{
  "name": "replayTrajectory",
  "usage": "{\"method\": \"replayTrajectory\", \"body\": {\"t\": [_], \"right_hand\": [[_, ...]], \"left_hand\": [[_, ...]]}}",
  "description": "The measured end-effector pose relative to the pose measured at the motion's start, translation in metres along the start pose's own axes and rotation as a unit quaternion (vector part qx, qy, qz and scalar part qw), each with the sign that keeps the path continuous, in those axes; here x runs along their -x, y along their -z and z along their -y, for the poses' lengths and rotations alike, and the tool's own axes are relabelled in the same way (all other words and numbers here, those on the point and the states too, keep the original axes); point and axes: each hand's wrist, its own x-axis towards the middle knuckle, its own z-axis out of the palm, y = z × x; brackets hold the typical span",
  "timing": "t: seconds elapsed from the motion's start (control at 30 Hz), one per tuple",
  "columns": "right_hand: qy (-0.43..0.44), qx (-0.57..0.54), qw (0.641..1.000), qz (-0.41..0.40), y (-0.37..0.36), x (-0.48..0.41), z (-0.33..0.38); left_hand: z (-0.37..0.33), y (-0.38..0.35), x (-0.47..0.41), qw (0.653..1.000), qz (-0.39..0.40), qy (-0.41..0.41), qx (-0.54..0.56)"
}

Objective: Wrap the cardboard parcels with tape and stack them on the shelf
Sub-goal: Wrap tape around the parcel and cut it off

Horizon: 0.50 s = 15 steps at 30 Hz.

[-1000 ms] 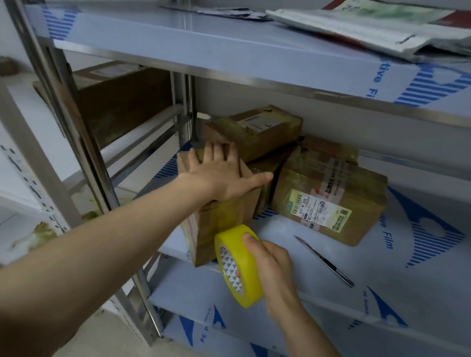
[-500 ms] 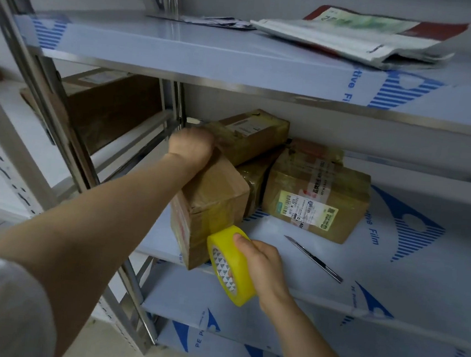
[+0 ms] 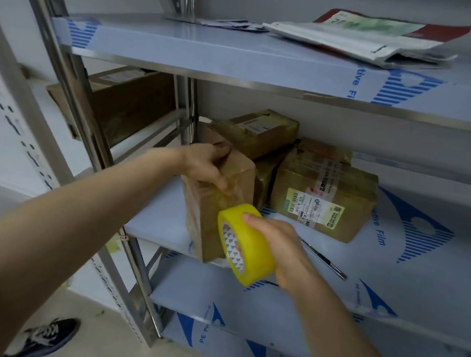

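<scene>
At the lower left a dark shoe [image 3: 46, 338] stands on the pale floor beside the foot of the rack. A steel upright [image 3: 71, 105] rises past it, and behind that a big box [image 3: 125, 110] sits on a neighbouring shelf unit.

The left arm reaches in from the left. The left hand [image 3: 204, 163] grips the top of a brown parcel [image 3: 220, 205], with its fingers curled over the far top edge and its thumb pressed down on the near face. This parcel stands upright at the front left of the middle shelf [image 3: 391, 279], its lower near corner right at the shelf's front edge.

Just below the thumb and touching the parcel's near face is the yellow tape roll [image 3: 246, 242]. A short, glossy length of tape appears to run from it up to the thumb. The right hand [image 3: 276, 251] clasps the roll from the right, its fingers wrapped over the rim.

Behind the gripped parcel more taped parcels are packed together. An upper parcel [image 3: 257, 128] lies on top of the pile, and a labelled parcel [image 3: 324, 198] rests on the shelf to the right. Near the right wrist a slim utility knife [image 3: 324, 259] lies flat on the shelf. Folded papers [image 3: 363, 38] lie on the upper shelf [image 3: 212, 52].
</scene>
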Motion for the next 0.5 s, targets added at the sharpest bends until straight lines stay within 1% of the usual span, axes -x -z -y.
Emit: {"method": "replayTrajectory", "body": {"t": [0.07, 0.13, 0.17, 0.2, 0.23, 0.27, 0.37, 0.43, 0.47, 0.5], "right_hand": [[0.047, -0.001, 0.997, 0.065, 0.011, 0.015, 0.026], [0.096, 0.002, 0.986, 0.136, 0.017, 0.022, 0.051], [0.109, 0.008, 0.982, 0.155, 0.016, 0.019, 0.06], [0.114, 0.015, 0.981, 0.156, 0.013, 0.014, 0.066], [0.113, 0.017, 0.983, 0.141, 0.007, 0.006, 0.071], [0.112, 0.015, 0.987, 0.115, -0.001, -0.004, 0.073], [0.122, 0.028, 0.992, 0.029, -0.029, -0.039, 0.077], [0.113, 0.039, 0.993, 0.004, -0.047, -0.059, 0.078], [0.106, 0.043, 0.993, 0.007, -0.053, -0.068, 0.076], [0.099, 0.048, 0.994, 0.016, -0.058, -0.074, 0.073]], "left_hand": [[0.005, 0.011, 0.008, 0.989, 0.039, 0.029, 0.137], [0.014, 0.014, 0.013, 0.968, 0.055, 0.066, 0.236], [0.019, 0.012, 0.014, 0.958, 0.053, 0.075, 0.271], [0.023, 0.006, 0.013, 0.948, 0.046, 0.081, 0.305], [0.027, -0.001, 0.011, 0.935, 0.024, 0.086, 0.343], [0.032, -0.011, 0.007, 0.92, -0.017, 0.094, 0.381], [0.044, -0.041, -0.01, 0.866, -0.176, 0.15, 0.444], [0.051, -0.057, -0.021, 0.816, -0.222, 0.188, 0.499], [0.054, -0.064, -0.026, 0.793, -0.235, 0.205, 0.523], [0.057, -0.068, -0.032, 0.779, -0.246, 0.218, 0.534]]}}
